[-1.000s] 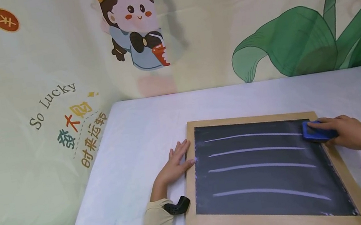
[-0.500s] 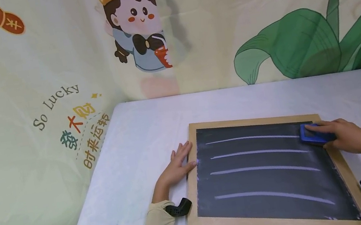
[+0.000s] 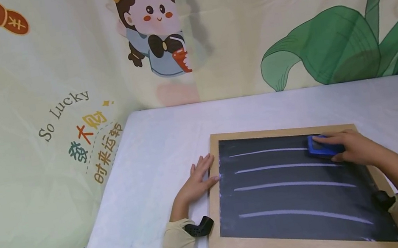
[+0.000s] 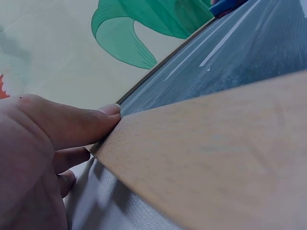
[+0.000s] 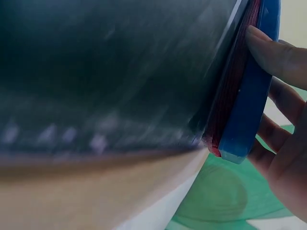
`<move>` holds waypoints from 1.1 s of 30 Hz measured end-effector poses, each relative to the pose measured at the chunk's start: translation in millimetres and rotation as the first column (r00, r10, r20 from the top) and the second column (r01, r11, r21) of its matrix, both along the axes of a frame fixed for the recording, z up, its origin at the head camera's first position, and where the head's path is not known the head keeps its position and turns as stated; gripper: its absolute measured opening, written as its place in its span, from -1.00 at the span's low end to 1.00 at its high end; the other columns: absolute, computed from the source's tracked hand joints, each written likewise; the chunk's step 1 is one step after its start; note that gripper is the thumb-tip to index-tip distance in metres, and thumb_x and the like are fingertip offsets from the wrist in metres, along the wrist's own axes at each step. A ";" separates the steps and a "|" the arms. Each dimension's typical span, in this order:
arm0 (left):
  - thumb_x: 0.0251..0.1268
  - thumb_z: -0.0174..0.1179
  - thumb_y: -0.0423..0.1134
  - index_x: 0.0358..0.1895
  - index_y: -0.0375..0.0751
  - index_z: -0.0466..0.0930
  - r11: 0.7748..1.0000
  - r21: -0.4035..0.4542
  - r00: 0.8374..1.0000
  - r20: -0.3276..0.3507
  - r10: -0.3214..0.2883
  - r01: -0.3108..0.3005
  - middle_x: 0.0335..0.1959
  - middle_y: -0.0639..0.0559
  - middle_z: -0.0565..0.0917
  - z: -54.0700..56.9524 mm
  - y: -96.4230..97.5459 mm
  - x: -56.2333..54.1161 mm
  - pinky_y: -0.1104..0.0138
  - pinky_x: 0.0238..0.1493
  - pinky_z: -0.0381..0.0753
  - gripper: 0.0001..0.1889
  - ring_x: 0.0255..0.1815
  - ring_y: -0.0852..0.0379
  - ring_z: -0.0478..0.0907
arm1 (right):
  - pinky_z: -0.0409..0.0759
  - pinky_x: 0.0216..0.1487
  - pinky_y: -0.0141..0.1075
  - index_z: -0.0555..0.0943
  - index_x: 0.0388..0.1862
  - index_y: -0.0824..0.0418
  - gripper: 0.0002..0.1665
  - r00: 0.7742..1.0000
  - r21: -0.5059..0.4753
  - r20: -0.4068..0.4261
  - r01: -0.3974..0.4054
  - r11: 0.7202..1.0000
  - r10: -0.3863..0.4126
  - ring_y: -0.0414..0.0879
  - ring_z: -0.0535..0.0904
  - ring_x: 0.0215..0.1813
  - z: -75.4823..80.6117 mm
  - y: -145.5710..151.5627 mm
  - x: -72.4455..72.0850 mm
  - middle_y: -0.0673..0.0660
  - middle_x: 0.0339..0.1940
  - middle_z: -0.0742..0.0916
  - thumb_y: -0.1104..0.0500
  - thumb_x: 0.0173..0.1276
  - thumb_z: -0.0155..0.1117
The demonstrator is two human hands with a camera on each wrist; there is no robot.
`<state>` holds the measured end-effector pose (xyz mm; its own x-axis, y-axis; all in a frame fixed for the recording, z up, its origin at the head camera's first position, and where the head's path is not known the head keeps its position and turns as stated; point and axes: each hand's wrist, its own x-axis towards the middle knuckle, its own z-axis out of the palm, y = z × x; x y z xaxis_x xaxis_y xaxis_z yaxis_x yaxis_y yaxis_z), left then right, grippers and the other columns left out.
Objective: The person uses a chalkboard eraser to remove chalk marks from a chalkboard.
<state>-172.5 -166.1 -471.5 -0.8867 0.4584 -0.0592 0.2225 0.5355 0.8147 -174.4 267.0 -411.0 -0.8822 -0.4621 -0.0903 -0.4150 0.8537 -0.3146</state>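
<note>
A wood-framed chalkboard [image 3: 284, 231] lies on the white-covered table, with several pale chalk lines [image 3: 288, 166] across its dark surface. My right hand [image 3: 361, 150] grips a blue chalkboard eraser [image 3: 320, 148] near the top right of the board. In the right wrist view the eraser's dark red felt [image 5: 232, 91] faces the board, thumb on one side and fingers on the other. The right end of the top line stops at the eraser. My left hand [image 3: 193, 187] rests against the frame's left edge with fingers fairly straight; its thumb [image 4: 88, 123] touches the wooden edge in the left wrist view.
White cloth covers the table [image 3: 146, 183] around the board. Behind it hangs a printed backdrop [image 3: 226, 51] with cartoon figures and green leaves. Black wrist devices sit on both cuffs, the right one [image 3: 383, 200] over the board's right side. Chalk smudges mark the board's edges.
My right hand has slid the eraser leftward from the frame's right corner along the top line, whose right end is shorter. The left hand stays at the frame; the head view shifts slightly.
</note>
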 end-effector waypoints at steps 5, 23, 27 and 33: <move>0.26 0.10 -0.14 0.43 -0.09 0.01 1.000 0.000 1.000 0.003 0.010 -0.010 0.48 0.02 -0.04 -1.0 -0.4 -0.6 0.07 0.44 -0.52 -0.30 0.50 0.03 -0.32 | 0.47 -0.06 0.17 0.41 0.24 0.23 -0.23 1.000 0.020 -0.002 -0.006 1.000 0.006 0.42 0.42 0.06 2.6 -17.1 -3.1 0.50 0.16 0.47 0.27 -0.02 0.41; 0.27 0.09 -0.13 0.43 -0.10 -0.01 1.000 0.007 1.000 -0.003 -0.005 0.005 0.48 0.00 -0.06 0.3 -1.6 -2.8 0.08 0.44 -0.53 -0.30 0.50 0.02 -0.33 | 0.45 -0.04 0.17 0.40 0.26 0.16 -0.25 0.999 0.019 0.037 -0.029 0.999 0.028 0.37 0.37 0.11 8.8 -75.4 -14.7 0.40 0.23 0.45 0.31 0.02 0.38; 0.27 0.09 -0.11 0.43 -0.08 -0.01 1.000 0.006 1.000 0.009 -0.004 0.004 0.49 0.01 -0.07 -1.0 -1.5 -4.6 0.09 0.44 -0.54 -0.29 0.50 0.05 -0.34 | 0.41 0.02 0.21 0.40 0.26 0.16 -0.24 0.998 0.017 0.009 -0.066 0.998 0.065 0.40 0.35 0.13 8.2 -87.0 -18.7 0.39 0.23 0.45 0.31 0.00 0.39; 0.27 0.10 -0.12 0.43 -0.09 -0.01 1.000 0.008 1.000 0.025 0.002 -0.002 0.49 0.02 -0.07 -1.7 -0.3 -3.6 0.12 0.44 -0.54 -0.29 0.50 0.07 -0.34 | 0.38 0.03 0.21 0.42 0.24 0.16 -0.24 0.993 0.009 -0.014 -0.115 0.993 0.116 0.37 0.37 0.11 6.3 -109.4 -23.5 0.39 0.23 0.46 0.33 -0.02 0.40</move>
